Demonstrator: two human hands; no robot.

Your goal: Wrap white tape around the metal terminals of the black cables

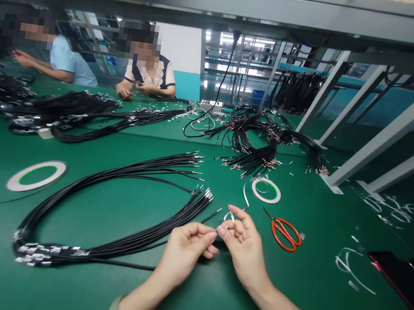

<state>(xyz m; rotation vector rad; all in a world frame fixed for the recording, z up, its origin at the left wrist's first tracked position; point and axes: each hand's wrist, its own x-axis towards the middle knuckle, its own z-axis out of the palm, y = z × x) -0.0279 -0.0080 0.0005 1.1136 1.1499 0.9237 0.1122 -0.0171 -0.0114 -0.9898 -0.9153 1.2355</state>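
Observation:
My left hand [188, 247] is curled in a pinch on a thin black wire [210, 216] that runs up and away from my fingertips. My right hand [243, 239] is closed too, pinching a small white strip of tape [230, 215] beside the wire's end. Both hands meet above the green table [103, 289], fingertips almost touching. Left of them lies a curved bundle of black wires [116, 198] with tagged ends near the front left.
Red-handled scissors [285, 233] lie right of my right hand, a white tape roll [265, 190] behind them, a bigger tape ring [36, 175] at the left. More black wire heaps [256, 136] sit further back. Two people work across the table. A grey frame leg [387, 134] stands at the right.

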